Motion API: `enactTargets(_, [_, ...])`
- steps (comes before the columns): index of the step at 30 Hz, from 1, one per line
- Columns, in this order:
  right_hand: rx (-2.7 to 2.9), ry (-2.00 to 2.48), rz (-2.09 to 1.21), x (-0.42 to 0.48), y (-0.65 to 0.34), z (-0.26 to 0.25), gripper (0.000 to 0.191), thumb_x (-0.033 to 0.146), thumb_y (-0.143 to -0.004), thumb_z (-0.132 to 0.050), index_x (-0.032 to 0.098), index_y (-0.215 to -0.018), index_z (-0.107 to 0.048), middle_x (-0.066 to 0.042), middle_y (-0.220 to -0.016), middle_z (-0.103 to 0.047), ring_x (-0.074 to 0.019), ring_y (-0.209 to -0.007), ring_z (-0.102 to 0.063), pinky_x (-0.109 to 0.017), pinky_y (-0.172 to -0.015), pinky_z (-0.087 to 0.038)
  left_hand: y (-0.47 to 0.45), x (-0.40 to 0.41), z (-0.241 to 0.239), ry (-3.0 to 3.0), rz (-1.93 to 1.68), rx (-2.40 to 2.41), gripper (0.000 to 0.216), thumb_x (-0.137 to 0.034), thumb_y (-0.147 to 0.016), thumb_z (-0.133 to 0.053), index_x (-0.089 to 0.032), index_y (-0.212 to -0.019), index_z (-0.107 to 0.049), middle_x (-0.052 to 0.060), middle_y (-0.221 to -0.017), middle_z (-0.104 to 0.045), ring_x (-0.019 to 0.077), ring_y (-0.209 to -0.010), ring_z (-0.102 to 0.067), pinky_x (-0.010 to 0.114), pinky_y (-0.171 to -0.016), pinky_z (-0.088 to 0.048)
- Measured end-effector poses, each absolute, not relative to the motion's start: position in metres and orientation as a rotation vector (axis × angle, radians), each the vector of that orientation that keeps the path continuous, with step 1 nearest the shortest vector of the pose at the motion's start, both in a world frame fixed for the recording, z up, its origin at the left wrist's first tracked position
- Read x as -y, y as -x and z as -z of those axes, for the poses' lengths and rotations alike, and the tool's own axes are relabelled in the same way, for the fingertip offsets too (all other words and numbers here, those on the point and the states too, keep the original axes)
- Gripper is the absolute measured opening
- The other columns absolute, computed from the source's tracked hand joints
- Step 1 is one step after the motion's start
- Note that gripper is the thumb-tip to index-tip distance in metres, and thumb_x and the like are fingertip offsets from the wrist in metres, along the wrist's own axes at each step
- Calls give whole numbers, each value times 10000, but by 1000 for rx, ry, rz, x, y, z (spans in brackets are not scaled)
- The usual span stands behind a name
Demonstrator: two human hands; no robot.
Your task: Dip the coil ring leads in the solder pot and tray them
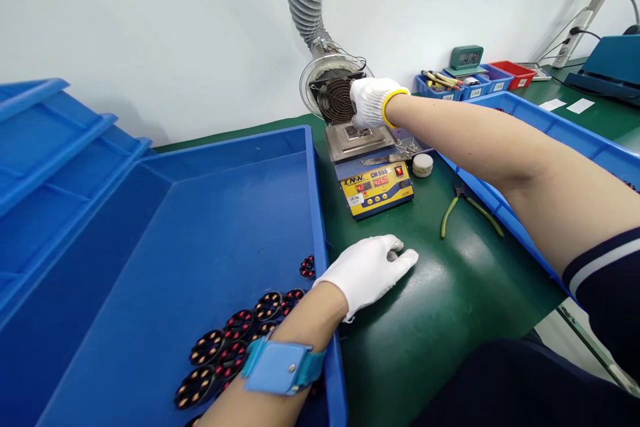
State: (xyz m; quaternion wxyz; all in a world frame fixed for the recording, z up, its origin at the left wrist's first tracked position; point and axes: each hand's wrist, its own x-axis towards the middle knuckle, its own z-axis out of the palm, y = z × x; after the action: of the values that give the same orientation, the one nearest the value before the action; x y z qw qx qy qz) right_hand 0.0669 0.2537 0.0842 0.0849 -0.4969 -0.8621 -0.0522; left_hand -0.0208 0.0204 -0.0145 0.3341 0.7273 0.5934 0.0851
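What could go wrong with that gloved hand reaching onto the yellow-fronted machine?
1. The right hand is at the machine's metal top while its red display is lit; if that surface is hot, the thin glove and bare forearm could burn.
2. The left hand rests beside the blue tray, its forearm over round black parts; a shift might knock them.

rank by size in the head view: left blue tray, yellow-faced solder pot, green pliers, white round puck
1. blue tray, by far, though it is also nearest the camera
2. solder pot
3. green pliers, long but thin
4. white puck
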Motion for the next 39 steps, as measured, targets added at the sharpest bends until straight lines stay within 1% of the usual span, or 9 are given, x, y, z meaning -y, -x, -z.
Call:
enactTargets(4, [2477, 1377, -27, -236, -80, -96, 325, 265, -716, -669, 100, -995, -681, -137, -971, -675, -308, -982, -642, -417, -880, -517, 18, -20, 15, -1826, -368, -1593, 448, -572, -761, -612, -206, -996, -718, 70, -873, -744, 258, -810, -692, 320, -732, -496])
enactTargets(7, [2436, 1272, -207, -215, -90, -99, 210, 306, -756, -625, 147, -867, -708, -74, -808, -671, -236, -827, -662, -377, -803, -542, 17, -24, 12, -1591, -703, -1647, 538, -539, -740, -677, -156, -1118, -668, 94, -979, -731, 238, -883, -682, 332, -823, -503])
enactTargets(12, [2167, 1100, -1069, -171, -92, -74, 206, 324, -848, -595, 162, -911, -706, -51, -781, -686, -136, -650, -644, -247, -609, -545, 22, -36, 8, -1169, -1307, -1534, 604, -429, -680, -777, -115, -1171, -619, 123, -1062, -711, 223, -906, -690, 359, -855, -526])
enactTargets(15, [2022, 1016, -1388, -146, -91, -51, 211, 256, -843, -594, 170, -1009, -691, -49, -864, -707, -126, -669, -655, -209, -571, -538, 25, -39, 8, -1082, -1491, -1492, 536, -376, -651, -805, -113, -1091, -648, 112, -1015, -723, 216, -864, -697, 363, -822, -544])
enactTargets(19, [1914, 951, -1564, -132, -98, -33, 339, 198, -822, -590, 211, -1156, -646, -27, -968, -717, -120, -708, -668, -191, -572, -547, 25, -38, 8, -1033, -1552, -1461, 423, -299, -603, -824, -112, -955, -682, 72, -851, -736, 187, -762, -690, 326, -741, -553])
enactTargets(23, [2057, 914, -1744, -134, -110, -38, 185, 207, -817, -614, 174, -990, -670, -29, -807, -714, -115, -631, -650, -186, -540, -532, 22, -36, 3, -1029, -1517, -1455, 302, -255, -636, -773, -109, -885, -685, 39, -732, -716, 162, -678, -674, 298, -682, -543])
enactTargets(28, [2188, 1054, -1582, -145, -112, -52, 26, 198, -792, -672, 174, -786, -662, 0, -641, -646, -88, -527, -588, -176, -498, -501, 21, -36, -1, -1029, -1467, -1469, 373, -337, -664, -771, -105, -941, -681, 51, -800, -722, 154, -665, -675, 289, -663, -534])
enactTargets(35, [2006, 1262, -1159, -196, -102, -63, 97, 275, -806, -679, 178, -815, -675, -21, -717, -673, -129, -640, -634, -213, -562, -546, 21, -34, 2, -1084, -1276, -1440, 427, -405, -691, -767, -96, -970, -669, 77, -810, -717, 166, -675, -670, 310, -681, -525])
enactTargets(39, [2128, 1334, -758, -220, -98, -66, 148, 301, -801, -673, 171, -859, -713, -54, -791, -679, -174, -732, -656, -267, -669, -548, 23, -34, 5, -1098, -1240, -1414, 399, -407, -706, -762, -102, -945, -665, 71, -794, -710, 167, -670, -666, 312, -675, -521])
